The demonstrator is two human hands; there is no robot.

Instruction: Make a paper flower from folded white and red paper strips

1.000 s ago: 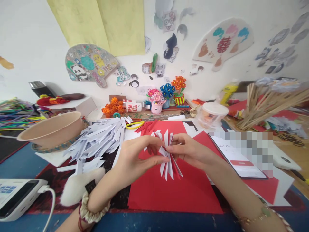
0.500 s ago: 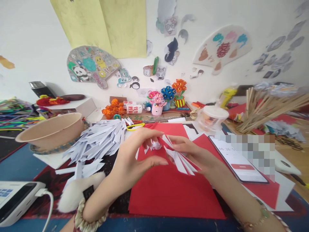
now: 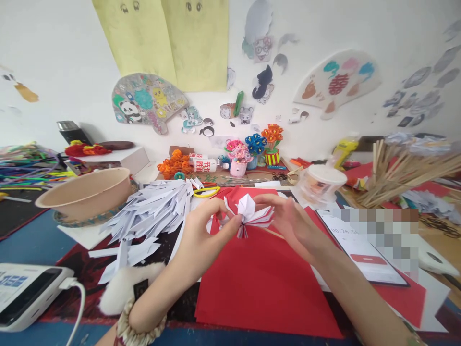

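A folded white paper flower (image 3: 246,205) with pleated, fanned petals and thin red edges is held up over the red paper sheets (image 3: 259,283). My left hand (image 3: 211,226) pinches it from the left, thumb in front near its centre. My right hand (image 3: 297,226) is at its right side, fingers stretched out and apart behind the petals. Whether those fingertips touch the paper I cannot tell, and the right thumb is mostly hidden. Left of my hands lies a heap of folded white paper strips (image 3: 153,209).
A beige basin (image 3: 86,194) stands at left, with a white device and cable (image 3: 36,295) in front. A phone (image 3: 363,250) showing a timer lies at right. Farther back are yellow-handled scissors (image 3: 207,191), a lidded tub (image 3: 326,180), wooden sticks (image 3: 399,168) and small pots of craft flowers (image 3: 238,167).
The paper flower has turned from side-on in my right hand to facing me. My left thumb and fingers have closed on it, while my right fingers have straightened. The view has shifted slightly.
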